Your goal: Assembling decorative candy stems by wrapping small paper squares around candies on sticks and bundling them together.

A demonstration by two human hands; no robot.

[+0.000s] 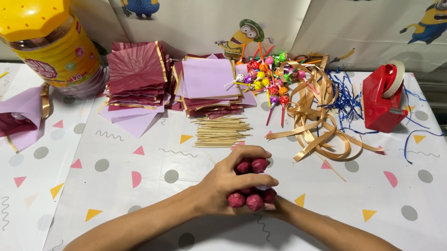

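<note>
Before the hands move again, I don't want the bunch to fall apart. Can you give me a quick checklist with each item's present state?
1. Left hand wrapped around the red wrapped lollipops: ok.
2. Right hand supporting the bunch: cannot tell, mostly hidden behind it.
3. Lollipop heads bunched close together: ok.
4. Wooden sticks lying on the table beyond the hands: ok.
5. Red tape dispenser upright at the far right: ok.

I note my hands (237, 186) at table (433, 224) centre, thin wooden sticks (221, 131) just behind, stacked pink paper squares (137, 76) behind-left, red tape dispenser (385, 96) far right, yellow-lidded plastic jar (43, 38) far left.
</note>
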